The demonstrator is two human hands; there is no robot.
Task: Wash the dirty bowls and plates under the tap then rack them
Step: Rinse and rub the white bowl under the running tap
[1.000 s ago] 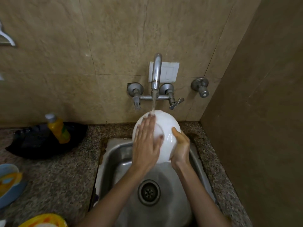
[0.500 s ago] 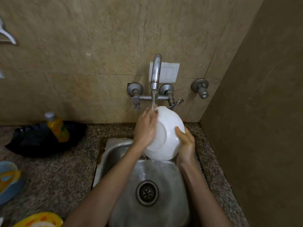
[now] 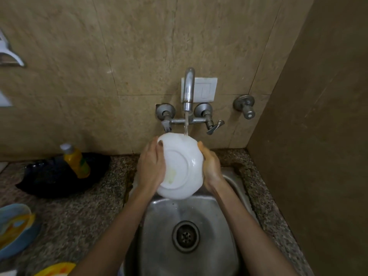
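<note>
We hold the round white ceramic bowl (image 3: 180, 166) between both sets of fingers, base toward us, rim under the steel tap (image 3: 188, 90) stream; left hand (image 3: 151, 168) and right hand (image 3: 211, 166) clamp opposite rims, equally near, over the sink (image 3: 235, 182)

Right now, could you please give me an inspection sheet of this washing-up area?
Surface: speckled stone counter around a steel sink; drain uncovered.
Job's things: white bowl held bottom towards the camera under the running tap; a yellowish smear shows on its base.
Clutter: yellow bottle standing in a black tray; blue dish and yellow dish at the left edge.
Grippers: left hand and right hand grip opposite sides of the bowl.
Cables: nothing seen.
Surroundings: tiled wall with a white switch plate behind the tap and a separate valve to the right.
</note>
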